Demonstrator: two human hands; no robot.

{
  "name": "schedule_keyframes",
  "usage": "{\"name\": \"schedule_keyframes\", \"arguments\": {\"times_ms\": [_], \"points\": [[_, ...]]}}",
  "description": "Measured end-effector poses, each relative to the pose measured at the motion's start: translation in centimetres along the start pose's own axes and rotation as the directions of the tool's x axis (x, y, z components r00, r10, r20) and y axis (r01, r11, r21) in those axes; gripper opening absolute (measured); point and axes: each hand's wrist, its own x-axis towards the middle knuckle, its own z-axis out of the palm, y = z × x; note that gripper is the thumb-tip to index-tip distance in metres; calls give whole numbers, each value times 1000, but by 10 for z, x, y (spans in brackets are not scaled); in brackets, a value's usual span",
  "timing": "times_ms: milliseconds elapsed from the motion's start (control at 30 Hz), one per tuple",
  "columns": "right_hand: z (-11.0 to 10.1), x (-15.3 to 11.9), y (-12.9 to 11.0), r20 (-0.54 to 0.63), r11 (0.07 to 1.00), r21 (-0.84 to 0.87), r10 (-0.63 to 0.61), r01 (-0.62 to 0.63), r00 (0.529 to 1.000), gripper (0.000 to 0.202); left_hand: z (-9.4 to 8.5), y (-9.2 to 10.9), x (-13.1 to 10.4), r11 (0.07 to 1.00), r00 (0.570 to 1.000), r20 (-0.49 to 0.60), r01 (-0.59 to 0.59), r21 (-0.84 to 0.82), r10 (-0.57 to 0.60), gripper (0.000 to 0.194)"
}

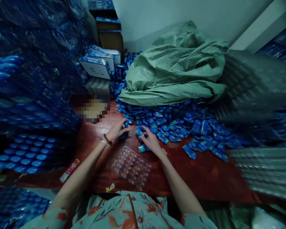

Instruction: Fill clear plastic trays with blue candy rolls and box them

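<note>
My left hand [117,129], with a red bead bracelet and a pale one at the wrist, has its fingers curled around a small blue pack [126,125]. Opposite it, my right hand [149,139] pinches another small blue pack [139,131] between thumb and fingers. Both hands are at the near left edge of a heap of similar blue packs [176,128]. Just below the right hand, a loose blue pack [143,148] lies on the red table [193,178]. A clear plastic tray with rows of hollows [132,167] lies between my forearms.
A green sack [173,73] covers the back of the heap. Stacked clear trays [264,171] stand at the right. Blue-capped goods [26,152] are piled at the left, near a pink packet [70,170]. Printed boxes [97,65] stand at the back left.
</note>
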Motion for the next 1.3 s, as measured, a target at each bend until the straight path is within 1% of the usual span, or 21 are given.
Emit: {"name": "schedule_keyframes", "arguments": {"times_ms": [33,67,100,133,167,233,300,400,500,567,633,700,767,833,867,933,1000,1033,1133,1233,1300], "points": [[-7,-2,4,13,978,193,81,-82,997,45,-4,-1,-11,991,998,-58,18,-132,-26,39],[-13,-6,6,49,921,356,152,-159,987,46,-6,-1,-24,969,993,-103,27,-244,-54,40],[-18,-12,8,96,851,476,201,-222,975,48,-5,1,-36,946,989,-123,34,-323,-78,41],[-21,-20,8,143,785,557,234,-273,962,49,-4,3,-49,922,988,-118,44,-384,-97,40],[-24,-29,7,187,729,607,255,-316,949,49,-1,7,-61,900,989,-90,64,-432,-114,40],[-27,-51,4,256,660,652,272,-373,928,48,8,15,-81,865,990,-8,122,-488,-143,39],[-27,-75,1,275,640,667,264,-381,925,46,18,22,-95,850,985,31,162,-501,-169,37],[-23,-108,1,212,669,665,257,-332,943,49,30,25,-104,839,981,48,184,-512,-186,35],[-11,-135,7,92,722,627,305,-293,948,44,39,24,-108,848,977,83,210,-487,-194,36],[0,-147,11,15,762,576,354,-298,935,38,45,23,-111,883,982,75,191,-429,-175,35],[9,-154,11,-64,836,466,359,-290,931,32,52,24,-116,919,987,41,159,-359,-155,34],[15,-156,9,-152,934,279,274,-225,950,27,60,26,-121,941,988,-12,145,-305,-156,31],[17,-151,5,-234,987,108,143,-121,962,23,68,28,-127,948,980,-80,154,-277,-182,28],[17,-142,1,-283,999,33,44,-36,958,23,74,30,-132,949,969,-131,168,-267,-209,27],[17,-137,1,-290,1000,13,6,-2,957,22,76,30,-133,948,965,-145,174,-265,-217,27],[18,-129,1,-253,997,-68,-56,40,966,21,78,30,-135,948,961,-156,185,-261,-230,29],[19,-124,2,-183,974,-224,-82,40,980,21,79,30,-136,949,959,-161,187,-253,-232,29],[19,-124,2,-148,947,-319,-79,28,986,22,80,29,-136,951,959,-169,183,-250,-229,30],[21,-127,-6,-53,815,-580,-30,-7,998,22,83,28,-137,956,953,-209,166,-241,-218,29],[19,-125,-20,26,688,-726,37,-7,999,21,87,27,-138,956,941,-251,169,-238,-229,29],[15,-121,-29,67,640,-768,65,10,996,22,89,27,-139,957,937,-263,167,-237,-229,29]]}}
